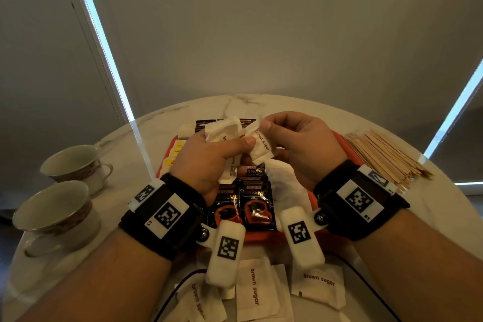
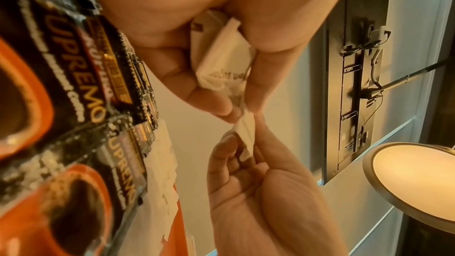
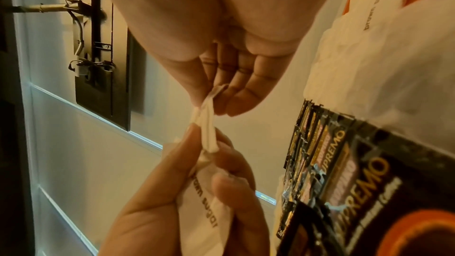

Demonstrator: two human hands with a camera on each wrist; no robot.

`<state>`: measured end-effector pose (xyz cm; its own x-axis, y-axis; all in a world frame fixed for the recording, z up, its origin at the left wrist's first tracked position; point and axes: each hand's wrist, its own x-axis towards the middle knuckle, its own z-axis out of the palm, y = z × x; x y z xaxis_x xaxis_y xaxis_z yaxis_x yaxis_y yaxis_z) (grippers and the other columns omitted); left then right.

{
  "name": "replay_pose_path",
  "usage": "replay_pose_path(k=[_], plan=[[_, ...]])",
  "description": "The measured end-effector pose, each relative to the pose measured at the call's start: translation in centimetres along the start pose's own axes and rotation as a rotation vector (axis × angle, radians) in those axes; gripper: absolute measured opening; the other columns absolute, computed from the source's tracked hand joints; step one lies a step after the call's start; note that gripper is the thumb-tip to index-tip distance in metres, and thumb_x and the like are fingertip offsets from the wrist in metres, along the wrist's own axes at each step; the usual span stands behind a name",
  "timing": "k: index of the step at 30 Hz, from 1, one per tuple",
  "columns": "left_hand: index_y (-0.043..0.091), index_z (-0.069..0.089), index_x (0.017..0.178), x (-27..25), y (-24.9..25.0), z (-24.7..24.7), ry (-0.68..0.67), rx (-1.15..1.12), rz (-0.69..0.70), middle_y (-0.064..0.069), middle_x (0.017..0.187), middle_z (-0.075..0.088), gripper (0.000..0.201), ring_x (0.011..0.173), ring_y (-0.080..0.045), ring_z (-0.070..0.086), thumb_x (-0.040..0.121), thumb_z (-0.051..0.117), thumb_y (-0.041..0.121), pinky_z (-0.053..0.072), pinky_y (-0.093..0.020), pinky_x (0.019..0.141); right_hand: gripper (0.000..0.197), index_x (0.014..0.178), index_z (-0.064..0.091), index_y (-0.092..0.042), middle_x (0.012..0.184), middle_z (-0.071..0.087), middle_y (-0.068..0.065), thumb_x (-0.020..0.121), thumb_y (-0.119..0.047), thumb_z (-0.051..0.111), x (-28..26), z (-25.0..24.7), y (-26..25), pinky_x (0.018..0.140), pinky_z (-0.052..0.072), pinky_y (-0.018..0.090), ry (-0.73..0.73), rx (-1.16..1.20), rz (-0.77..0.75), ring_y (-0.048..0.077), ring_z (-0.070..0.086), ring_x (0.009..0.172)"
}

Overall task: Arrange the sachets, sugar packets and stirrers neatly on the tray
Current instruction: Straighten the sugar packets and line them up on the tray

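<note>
Your wrists and hands cover much of the orange tray point(image 1: 339, 138), so only its far right rim and a strip of its near edge show, and you cannot tell how many packets lie beneath them. The yellow sachets point(image 1: 175, 149) at the tray's left edge are half hidden behind your left hand point(image 1: 209, 162), and their print is unreadable. The near edge of the counter point(image 1: 444, 204) is cut off at the bottom of the head view, clipping the loose brown sugar packets point(image 1: 254, 286) lying there off the tray.

Your left hand grips a bunch of white sugar packets point(image 1: 223, 129), thumb pressed over them; the exact count is unclear. Your right hand point(image 1: 300, 141) pinches one brown sugar packet point(image 1: 261, 146) by its top corner between thumb and fingers; the left thumb touches it too. Both hands are raised above the middle of the tray. In the wrist views that packet appears edge-on and creased.

The black coffee sachets point(image 1: 257, 204) lie in overlapping rows down the tray's middle toward its near edge, with more at the far edge. The wooden stirrers point(image 1: 384, 157) lie in a fanned heap on the counter just beside the tray's right edge. Two teacups point(image 1: 70, 165) stand near the counter's left edge.
</note>
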<state>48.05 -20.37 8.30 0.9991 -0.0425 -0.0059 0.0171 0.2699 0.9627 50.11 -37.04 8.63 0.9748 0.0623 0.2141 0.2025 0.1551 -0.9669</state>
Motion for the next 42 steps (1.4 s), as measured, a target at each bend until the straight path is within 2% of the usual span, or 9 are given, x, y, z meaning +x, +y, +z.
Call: replay_pose_path(k=[3,6,10,13,18,22,27,33,42], plan=[[0.002,0.07,0.106,0.1,-0.1,-0.1,-0.007,0.033,0.006,-0.011,0.082,0.077,0.02,0.062,-0.019,0.069,0.087,0.077,0.004,0.055,-0.026,0.049,0.007,0.095,0.073,-0.007,0.085,0.075,0.016,0.095,-0.012,0.068,-0.1,0.0,0.4,0.072,0.063,0.045,0.035,-0.159,-0.09,0.027,0.071,0.075],[0.001,0.07,0.11,0.3,-0.2,-0.2,0.002,0.004,-0.002,-0.014,0.083,0.075,0.023,0.062,-0.019,0.067,0.088,0.076,0.003,0.054,-0.027,0.048,0.01,0.095,0.071,-0.012,0.079,0.074,0.006,0.097,-0.02,0.067,-0.2,0.4,0.3,0.06,0.057,0.034,0.042,-0.278,-0.146,0.02,0.067,0.064],[-0.001,0.069,0.115,0.7,-0.3,-0.5,0.038,-0.076,-0.02,-0.015,0.085,0.073,0.031,0.064,-0.019,0.066,0.087,0.077,0.008,0.051,-0.026,0.048,0.023,0.092,0.071,-0.012,0.067,0.064,0.004,0.088,-0.034,0.077,0.0,0.0,-0.4,0.055,0.049,0.033,0.004,-0.324,-0.037,0.015,0.051,0.052],[-0.004,0.071,0.111,0.9,-0.3,-0.6,0.056,-0.145,-0.058,-0.014,0.08,0.072,0.026,0.062,-0.018,0.066,0.089,0.076,0.01,0.051,-0.024,0.047,0.015,0.087,0.073,-0.011,0.071,0.067,0.0,0.085,-0.023,0.081,0.0,-0.5,-1.3,0.06,0.052,0.028,-0.067,-0.292,0.09,0.01,0.057,0.061],[-0.001,0.072,0.105,0.6,0.1,-0.3,0.017,-0.304,-0.125,-0.015,0.078,0.071,0.016,0.058,-0.018,0.065,0.092,0.071,0.007,0.052,-0.023,0.044,0.007,0.093,0.07,-0.009,0.078,0.069,0.002,0.091,-0.015,0.074,0.1,-0.7,-2.8,0.064,0.058,0.03,0.14,-0.053,0.073,0.015,0.066,0.073],[-0.003,0.071,0.115,0.5,-0.1,-0.2,-0.012,-0.326,-0.1,-0.017,0.09,0.074,0.031,0.066,-0.02,0.069,0.088,0.075,0.013,0.055,-0.026,0.051,0.022,0.109,0.069,-0.003,0.094,0.077,0.012,0.09,-0.013,0.073,-1.7,0.7,-2.6,0.074,0.062,0.037,-0.071,-0.054,0.154,0.025,0.075,0.085],[0.002,0.071,0.11,0.3,-0.5,0.3,0.016,-0.275,-0.065,-0.014,0.09,0.073,0.021,0.07,-0.018,0.071,0.091,0.076,0.011,0.056,-0.026,0.052,0.007,0.09,0.066,-0.006,0.073,0.07,0.006,0.09,0.0,0.071,-1.7,0.3,-2.8,0.061,0.06,0.029,0.117,-0.025,0.14,0.016,0.068,0.065],[0.006,0.07,0.097,0.4,-0.1,-0.1,0.024,-0.235,-0.026,-0.009,0.084,0.074,0.005,0.068,-0.017,0.07,0.096,0.07,0.011,0.056,-0.026,0.051,0.011,0.081,0.068,-0.009,0.071,0.062,0.009,0.088,-0.001,0.07,-0.2,-6.0,-0.8,0.058,0.049,0.032,0.374,-0.362,0.41,0.019,0.055,0.06],[0.008,0.071,0.096,0.3,0.0,-0.2,0.019,-0.234,-0.014,-0.008,0.083,0.075,0.004,0.069,-0.017,0.071,0.095,0.071,0.012,0.056,-0.026,0.053,0.009,0.097,0.064,-0.001,0.063,0.057,0.006,0.09,0.003,0.068,0.6,-9.1,0.4,0.054,0.043,0.025,0.386,-0.479,0.736,0.014,0.051,0.056]])
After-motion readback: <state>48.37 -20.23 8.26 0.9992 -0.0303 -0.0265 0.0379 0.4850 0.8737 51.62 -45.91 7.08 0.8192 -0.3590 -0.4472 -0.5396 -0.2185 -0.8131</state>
